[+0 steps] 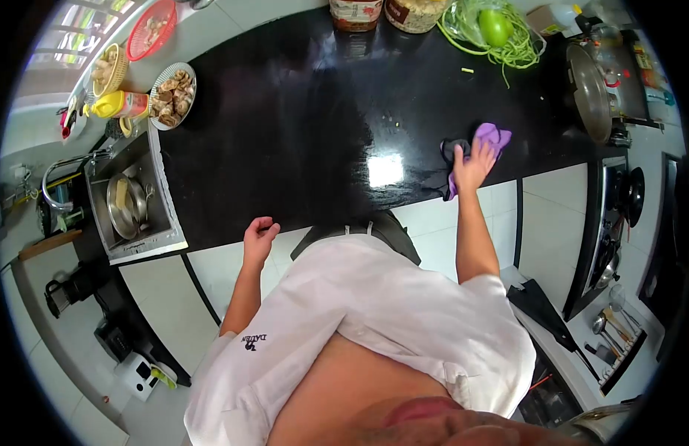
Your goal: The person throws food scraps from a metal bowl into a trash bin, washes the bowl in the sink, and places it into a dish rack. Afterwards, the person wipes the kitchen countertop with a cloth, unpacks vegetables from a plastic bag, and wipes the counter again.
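Observation:
My right hand point(474, 162) lies flat on a purple and dark cloth point(493, 135), fingers stretched and thumb apart, pressing it against the black countertop point(285, 134). The cloth is bunched, with its purple part beyond my fingertips and a dark part beside my thumb. Wet streaks and a bright light reflection show on the counter left of the cloth. My left hand point(260, 236) hovers by the counter's front edge, its fingers loosely curled, with nothing visible in it.
At left are a sink point(166, 215) holding pans, a bowl of mushroom pieces point(172, 97), a yellow bottle point(121, 105) and a red basket point(152, 30). Green beans point(526, 48), a green round fruit or vegetable point(496, 28) and jars point(356, 13) stand far back. A large lid point(590, 93) is at right.

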